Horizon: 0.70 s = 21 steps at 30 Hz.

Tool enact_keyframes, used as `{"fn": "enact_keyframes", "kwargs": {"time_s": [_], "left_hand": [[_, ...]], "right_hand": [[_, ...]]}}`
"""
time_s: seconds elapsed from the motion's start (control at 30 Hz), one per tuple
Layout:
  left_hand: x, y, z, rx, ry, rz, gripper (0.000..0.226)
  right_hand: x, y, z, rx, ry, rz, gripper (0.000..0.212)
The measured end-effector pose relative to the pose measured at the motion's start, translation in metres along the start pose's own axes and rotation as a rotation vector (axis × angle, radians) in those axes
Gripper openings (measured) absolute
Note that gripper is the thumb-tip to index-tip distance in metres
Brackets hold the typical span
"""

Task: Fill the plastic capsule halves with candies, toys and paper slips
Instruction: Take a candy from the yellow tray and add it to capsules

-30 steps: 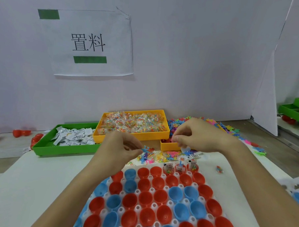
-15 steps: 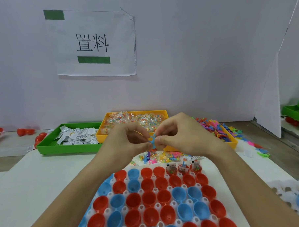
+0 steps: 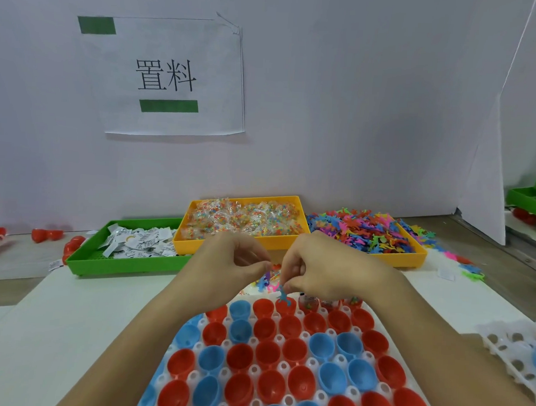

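A white holder tray (image 3: 255,370) carries several red and blue capsule halves (image 3: 295,347). Three halves in its far row hold candy and slips (image 3: 310,302). My right hand (image 3: 325,273) pinches a small blue toy figure (image 3: 282,296) just above a red half in the far row. My left hand (image 3: 230,262) is beside it with curled fingers, pinching a small purple toy (image 3: 267,276). Behind stand a green tray of paper slips (image 3: 136,246), a yellow tray of candy packets (image 3: 244,220) and a yellow tray of coloured toys (image 3: 367,231).
A small heap of loose toys (image 3: 267,284) lies between the hands and the trays. Another white holder (image 3: 518,355) sits at the right edge. Red capsule parts (image 3: 47,234) lie at far left, stray toys (image 3: 469,270) at far right. A white wall with a paper sign stands behind.
Both hands came down from in front of the trays toward the holder's far row. The blue toy has passed to my right hand, which lowered it over a red half.
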<state>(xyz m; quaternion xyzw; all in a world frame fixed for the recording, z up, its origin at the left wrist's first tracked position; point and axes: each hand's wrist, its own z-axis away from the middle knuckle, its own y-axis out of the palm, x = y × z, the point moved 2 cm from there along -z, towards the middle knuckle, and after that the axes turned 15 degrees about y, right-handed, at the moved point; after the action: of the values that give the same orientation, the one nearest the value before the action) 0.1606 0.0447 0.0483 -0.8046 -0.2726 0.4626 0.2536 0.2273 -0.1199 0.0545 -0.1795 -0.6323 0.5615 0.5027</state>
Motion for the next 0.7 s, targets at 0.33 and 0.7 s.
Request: {"fn": "enact_keyframes", "kwargs": {"time_s": [0.33,0.7], "left_hand": [[0.002,0.000,0.000,0.016,0.007,-0.012,0.005],[0.013,-0.005,0.004,0.177,-0.011,-0.212,0.012]], "right_hand": [[0.000,0.009,-0.004,-0.025,0.051,0.086,0.010],[-0.043,-0.035,-0.004,-0.174,0.099,-0.053,0.011]]}}
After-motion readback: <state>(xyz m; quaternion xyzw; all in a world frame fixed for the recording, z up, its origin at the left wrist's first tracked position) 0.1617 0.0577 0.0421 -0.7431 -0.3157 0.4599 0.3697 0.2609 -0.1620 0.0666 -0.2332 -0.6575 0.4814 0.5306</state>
